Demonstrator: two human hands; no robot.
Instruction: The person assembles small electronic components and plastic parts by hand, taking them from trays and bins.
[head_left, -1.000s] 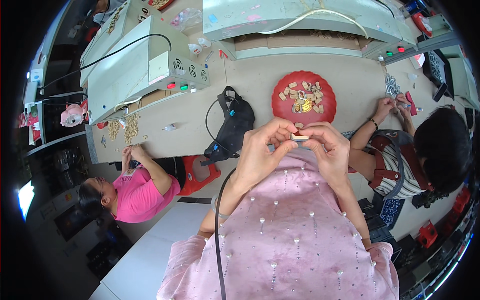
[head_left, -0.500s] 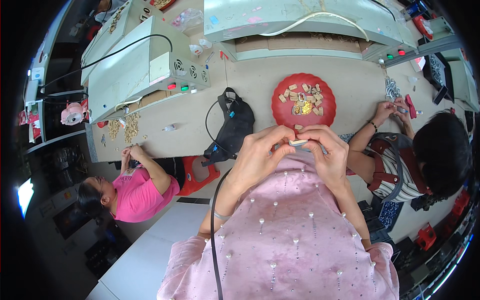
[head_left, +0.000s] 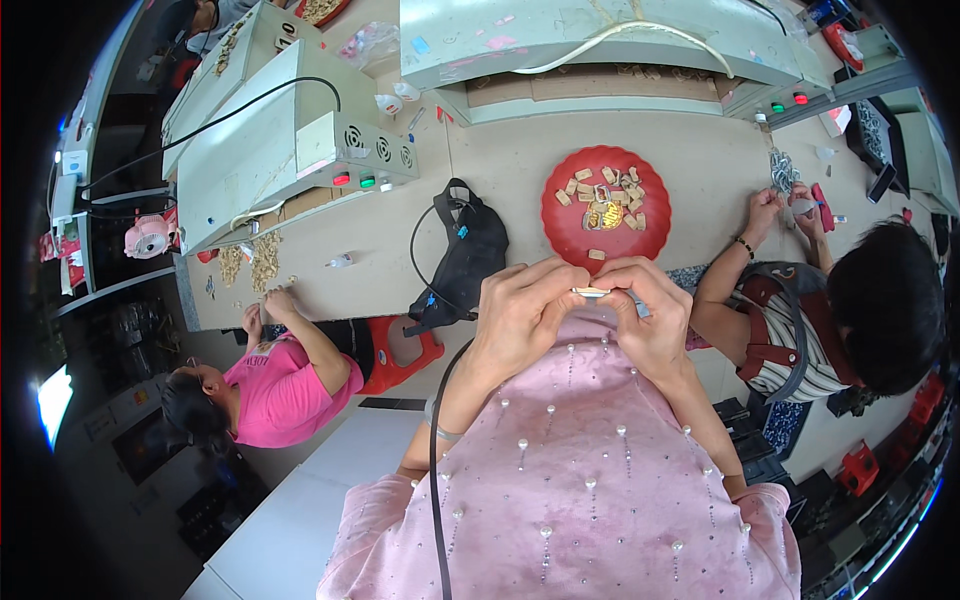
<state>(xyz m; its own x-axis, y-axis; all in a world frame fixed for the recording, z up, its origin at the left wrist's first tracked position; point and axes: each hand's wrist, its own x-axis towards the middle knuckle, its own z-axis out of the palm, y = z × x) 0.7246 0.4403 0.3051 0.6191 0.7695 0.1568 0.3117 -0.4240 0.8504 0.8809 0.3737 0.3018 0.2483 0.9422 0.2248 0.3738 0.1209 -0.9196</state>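
Note:
My left hand (head_left: 525, 310) and my right hand (head_left: 645, 315) meet close to my chest, above my pink beaded top. Both pinch a small pale flat piece (head_left: 590, 292) between their fingertips. Just beyond the hands, on the beige table (head_left: 500, 170), sits a round red tray (head_left: 605, 208) holding several small tan and gold pieces. A black pouch (head_left: 465, 255) with a cable lies on the table to the left of the tray.
A person in a pink shirt (head_left: 275, 385) works at the table's left end beside piles of tan pieces (head_left: 250, 262). Another person in a striped top (head_left: 800, 320) sits at my right, hands on small metal parts (head_left: 782, 172). Grey machines (head_left: 290, 140) with coloured buttons line the far side.
My hands have stayed together on the small piece, with only slight finger movement. The person at the right has shifted their hands a little.

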